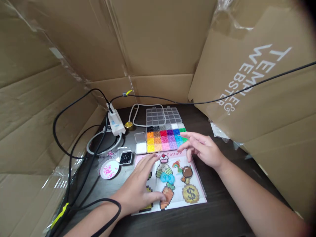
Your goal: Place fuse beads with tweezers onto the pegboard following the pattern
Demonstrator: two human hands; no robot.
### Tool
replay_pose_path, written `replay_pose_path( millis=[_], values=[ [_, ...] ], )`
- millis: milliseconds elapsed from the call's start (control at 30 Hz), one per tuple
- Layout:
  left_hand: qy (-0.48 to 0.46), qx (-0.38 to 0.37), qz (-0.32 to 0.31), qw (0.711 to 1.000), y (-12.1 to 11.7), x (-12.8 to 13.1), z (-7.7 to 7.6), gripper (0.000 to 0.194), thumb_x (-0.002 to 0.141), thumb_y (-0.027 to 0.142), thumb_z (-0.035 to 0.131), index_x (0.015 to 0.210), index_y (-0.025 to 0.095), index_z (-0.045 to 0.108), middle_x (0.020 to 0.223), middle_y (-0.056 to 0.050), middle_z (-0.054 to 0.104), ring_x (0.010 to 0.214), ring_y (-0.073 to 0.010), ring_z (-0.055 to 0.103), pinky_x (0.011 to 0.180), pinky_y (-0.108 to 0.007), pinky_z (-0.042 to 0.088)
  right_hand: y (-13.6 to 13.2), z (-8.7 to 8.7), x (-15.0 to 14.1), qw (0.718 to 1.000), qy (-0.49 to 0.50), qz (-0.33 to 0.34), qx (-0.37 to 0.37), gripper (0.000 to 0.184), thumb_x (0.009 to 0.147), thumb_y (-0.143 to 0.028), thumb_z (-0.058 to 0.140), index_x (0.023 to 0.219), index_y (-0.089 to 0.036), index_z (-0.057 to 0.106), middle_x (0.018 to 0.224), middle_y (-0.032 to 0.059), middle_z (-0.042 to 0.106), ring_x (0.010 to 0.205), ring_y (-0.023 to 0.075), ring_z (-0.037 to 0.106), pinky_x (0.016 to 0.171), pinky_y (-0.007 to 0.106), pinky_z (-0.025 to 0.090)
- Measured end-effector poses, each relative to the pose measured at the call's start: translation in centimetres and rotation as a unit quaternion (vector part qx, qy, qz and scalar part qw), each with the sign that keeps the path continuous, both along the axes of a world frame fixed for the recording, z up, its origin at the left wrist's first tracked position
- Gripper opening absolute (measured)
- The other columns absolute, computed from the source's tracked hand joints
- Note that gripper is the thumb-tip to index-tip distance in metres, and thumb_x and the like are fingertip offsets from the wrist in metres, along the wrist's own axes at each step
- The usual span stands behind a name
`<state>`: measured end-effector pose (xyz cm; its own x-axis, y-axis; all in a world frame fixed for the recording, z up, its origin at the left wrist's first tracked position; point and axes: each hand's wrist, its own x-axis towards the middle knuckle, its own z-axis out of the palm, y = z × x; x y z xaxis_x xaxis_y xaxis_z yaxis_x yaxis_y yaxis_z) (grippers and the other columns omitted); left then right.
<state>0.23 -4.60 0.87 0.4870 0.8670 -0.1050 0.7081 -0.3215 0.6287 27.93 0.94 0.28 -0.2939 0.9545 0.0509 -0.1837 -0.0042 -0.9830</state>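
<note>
My left hand (139, 184) lies spread on the left part of a printed pattern sheet (201, 197), fingers pointing away and thumb over the carrot picture. On the sheet are bead pictures: a cupcake (163, 158), a blue bow (167, 178), a carrot (167, 196) and a gold dollar coin (190, 193). My right hand (201, 148) hovers at the right front corner of a bead box (163, 140), its fingers apart and partly bent. Between these fingers I make out nothing held. Many colours of small beads fill the box's compartments.
Left of the sheet stand a white dish (109, 169) of pink beads and a small black-bead tray (125, 158). A white square tray (141, 148) adjoins the box. Behind are the clear lid (170, 116) and a power strip (115, 121). Black cables (71, 154) and cardboard walls (158, 49) surround this.
</note>
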Motion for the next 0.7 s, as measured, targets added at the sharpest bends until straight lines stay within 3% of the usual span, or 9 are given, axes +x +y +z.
replay_pose_path(
  millis=[233, 367, 467, 600, 700],
  values=[
    [-0.034, 0.016, -0.005, 0.999, 0.2, -0.2, -0.1, 0.099, 0.071, 0.048, 0.087, 0.155, 0.028, 0.039, 0.161, -0.016, 0.043, 0.153, -0.0391, 0.035, 0.125, -0.061, 0.031, 0.6, 0.4, 1.4, 0.998, 0.049, 0.021, -0.015, 0.07, 0.092, -0.076, 0.052, 0.129, -0.018, 0.064, 0.083, 0.0101, 0.081, 0.046, 0.018, 0.068, 0.049, 0.032, 0.052],
    [-0.062, -0.004, 0.014, 0.998, 0.2, -0.3, 0.1, 0.095, 0.071, 0.047, 0.087, 0.153, 0.028, 0.042, 0.16, -0.015, 0.046, 0.149, -0.0388, 0.04, 0.123, -0.06, 0.034, 0.7, 0.3, 1.7, 0.999, 0.043, 0.006, -0.006, 0.069, 0.091, -0.079, 0.05, 0.115, -0.018, 0.069, 0.079, 0.0099, 0.081, 0.044, 0.0175, 0.066, 0.048, 0.032, 0.051],
    [-0.118, -0.028, 0.049, 0.991, 0.2, -0.4, -0.1, 0.088, 0.074, 0.043, 0.086, 0.149, 0.026, 0.045, 0.155, -0.016, 0.051, 0.143, -0.0369, 0.049, 0.121, -0.057, 0.039, 0.6, 0.2, 1.9, 0.999, 0.021, -0.018, 0.026, 0.063, 0.092, -0.077, 0.051, 0.104, -0.018, 0.071, 0.074, 0.0093, 0.079, 0.047, 0.0178, 0.068, 0.047, 0.031, 0.05],
    [-0.231, -0.051, 0.095, 0.967, 0.4, -0.3, -0.8, 0.056, 0.084, 0.035, 0.076, 0.135, 0.022, 0.056, 0.142, -0.016, 0.062, 0.137, -0.0326, 0.056, 0.12, -0.053, 0.041, 0.1, 0.2, 2.1, 0.993, -0.044, -0.062, 0.087, 0.059, 0.094, -0.074, 0.052, 0.099, -0.018, 0.07, 0.073, 0.0075, 0.077, 0.056, 0.0186, 0.071, 0.048, 0.03, 0.05],
    [-0.283, -0.065, 0.109, 0.951, 0.6, -0.1, -1.2, 0.045, 0.084, 0.03, 0.075, 0.125, 0.021, 0.06, 0.134, -0.015, 0.066, 0.133, -0.0306, 0.059, 0.119, -0.052, 0.042, -0.2, 0.0, 2.3, 0.97, -0.144, -0.092, 0.174, 0.053, 0.099, -0.066, 0.05, 0.099, -0.018, 0.071, 0.071, 0.0047, 0.075, 0.05, 0.0132, 0.064, 0.05, 0.028, 0.051]
  ],
)
